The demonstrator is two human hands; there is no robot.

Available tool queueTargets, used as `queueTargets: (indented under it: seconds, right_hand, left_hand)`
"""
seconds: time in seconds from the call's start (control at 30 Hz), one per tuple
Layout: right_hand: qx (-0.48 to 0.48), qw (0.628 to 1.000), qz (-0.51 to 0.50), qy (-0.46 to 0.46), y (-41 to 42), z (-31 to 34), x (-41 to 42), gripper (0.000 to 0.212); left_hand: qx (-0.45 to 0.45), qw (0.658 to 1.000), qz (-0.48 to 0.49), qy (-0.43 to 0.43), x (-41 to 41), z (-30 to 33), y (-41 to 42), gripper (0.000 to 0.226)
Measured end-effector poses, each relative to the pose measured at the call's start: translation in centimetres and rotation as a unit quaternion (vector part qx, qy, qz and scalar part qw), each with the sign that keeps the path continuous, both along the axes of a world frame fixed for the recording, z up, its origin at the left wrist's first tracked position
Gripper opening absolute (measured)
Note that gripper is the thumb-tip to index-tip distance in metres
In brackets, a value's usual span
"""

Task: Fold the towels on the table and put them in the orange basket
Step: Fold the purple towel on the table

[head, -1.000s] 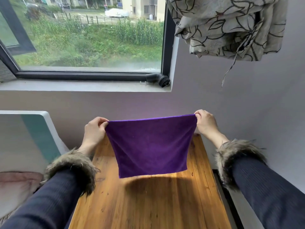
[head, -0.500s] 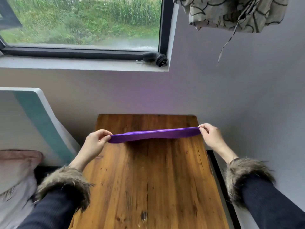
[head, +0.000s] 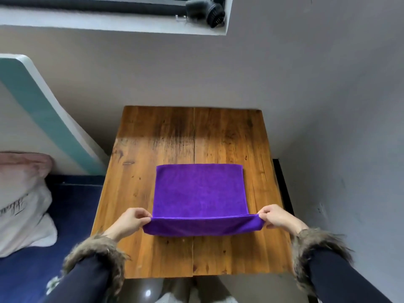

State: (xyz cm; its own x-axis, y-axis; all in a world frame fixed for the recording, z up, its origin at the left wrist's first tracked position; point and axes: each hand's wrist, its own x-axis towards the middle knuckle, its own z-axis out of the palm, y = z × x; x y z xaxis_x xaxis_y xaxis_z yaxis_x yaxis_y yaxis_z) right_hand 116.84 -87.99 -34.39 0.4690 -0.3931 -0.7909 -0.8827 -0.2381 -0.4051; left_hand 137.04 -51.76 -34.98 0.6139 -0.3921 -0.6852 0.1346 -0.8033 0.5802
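Note:
A purple towel (head: 200,191) lies spread on the wooden table (head: 218,132), its far part flat on the wood. Its near edge is lifted and curls over toward me. My left hand (head: 131,221) pinches the near left corner. My right hand (head: 276,217) pinches the near right corner. Both hands hover just above the table. No orange basket is in view.
A grey wall stands behind and to the right of the table. A white and teal board (head: 43,110) leans at the left. A pale pillow (head: 21,200) lies on a blue bed (head: 65,215) to the left. A black nozzle (head: 207,12) sits on the window sill.
The towel was held up hanging in the air, then swung flat, and now lies on the table. Both hands came down and toward me, still holding its corners. The camera tilted downward.

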Motion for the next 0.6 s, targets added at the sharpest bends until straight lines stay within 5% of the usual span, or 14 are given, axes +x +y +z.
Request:
queueTargets:
  seconds: [0.23,0.6]
  right_hand:
    - [-0.072,0.984,-0.081,-0.143,-1.6,0.0,3.7,0.019]
    - [-0.202,0.966,-0.038,-0.159,-6.0,-4.0,12.7,0.014]
  left_hand:
    - [-0.048,0.987,0.033,-0.153,3.2,1.2,-2.6,0.008]
    - [0.001,0.963,0.066,-0.262,11.1,-3.2,-8.3,0.006]
